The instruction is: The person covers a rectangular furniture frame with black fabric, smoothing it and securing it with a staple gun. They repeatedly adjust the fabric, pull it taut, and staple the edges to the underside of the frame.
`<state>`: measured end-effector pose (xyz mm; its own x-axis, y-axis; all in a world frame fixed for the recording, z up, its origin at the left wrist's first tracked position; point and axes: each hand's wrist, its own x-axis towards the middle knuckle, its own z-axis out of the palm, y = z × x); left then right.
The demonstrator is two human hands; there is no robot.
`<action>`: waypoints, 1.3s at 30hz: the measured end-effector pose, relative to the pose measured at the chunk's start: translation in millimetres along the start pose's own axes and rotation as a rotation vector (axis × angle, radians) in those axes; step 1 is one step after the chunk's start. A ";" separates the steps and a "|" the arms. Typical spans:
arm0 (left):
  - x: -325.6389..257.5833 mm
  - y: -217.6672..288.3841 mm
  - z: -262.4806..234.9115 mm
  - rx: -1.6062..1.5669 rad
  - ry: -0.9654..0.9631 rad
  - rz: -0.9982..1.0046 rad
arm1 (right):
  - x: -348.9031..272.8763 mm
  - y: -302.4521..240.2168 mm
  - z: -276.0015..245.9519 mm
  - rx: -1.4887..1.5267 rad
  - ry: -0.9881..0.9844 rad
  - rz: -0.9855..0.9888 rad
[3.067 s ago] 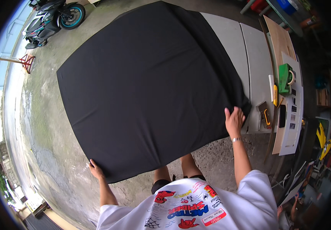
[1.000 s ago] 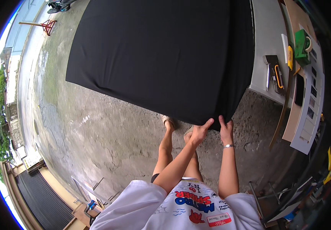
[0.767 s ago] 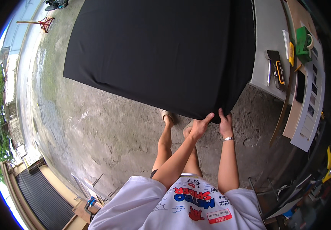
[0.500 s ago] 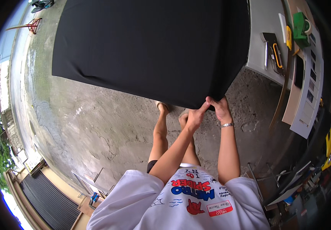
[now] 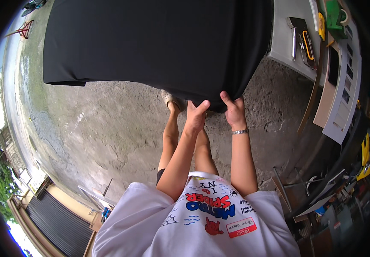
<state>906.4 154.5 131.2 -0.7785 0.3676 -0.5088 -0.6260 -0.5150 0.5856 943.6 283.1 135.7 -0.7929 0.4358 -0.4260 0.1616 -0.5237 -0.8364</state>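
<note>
A large sheet of black fabric [image 5: 150, 43] spreads across the upper middle of the view, its near edge hanging over the concrete. My left hand [image 5: 196, 115] is closed on that near edge, thumb on top and fingers hidden behind the fabric. Just to its right, my right hand [image 5: 235, 112], with a metal-banded watch on the wrist, grips the fabric near its right corner, thumb raised and other fingers partly hidden. Folds run up the fabric from between the two hands. What lies under most of the fabric is hidden.
A grey tabletop [image 5: 281, 47] at the right carries a utility knife [image 5: 308, 45] and a metal blade-like tool. Beyond it are a green tape dispenser [image 5: 335, 19], a dark phone [image 5: 333, 66] and a white panel. Cracked concrete floor [image 5: 107, 128] lies below; a shuttered door [image 5: 58, 218] stands lower left.
My hands have moved apart and slightly left along the fabric's edge. The near edge now bows upward on the left, and its left corner is folded. The whole view has shifted a little.
</note>
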 end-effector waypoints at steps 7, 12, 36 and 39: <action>14.6 2.0 41.9 0.021 0.104 -0.012 | 2.0 7.0 -10.1 0.087 -0.056 -0.023; 13.1 5.3 49.6 0.151 0.165 0.055 | 6.8 -5.3 -15.4 -0.027 -0.071 0.000; 12.7 -13.7 37.1 -0.018 0.161 0.032 | 34.7 -41.8 -24.3 0.360 -0.053 0.239; 10.7 -10.4 38.6 -0.017 0.149 0.015 | 43.5 -46.3 -8.3 0.252 0.022 0.260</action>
<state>902.7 193.6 144.0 -0.7715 0.2413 -0.5887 -0.6123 -0.5331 0.5839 906.5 332.4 153.0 -0.7311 0.2782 -0.6230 0.2045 -0.7818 -0.5890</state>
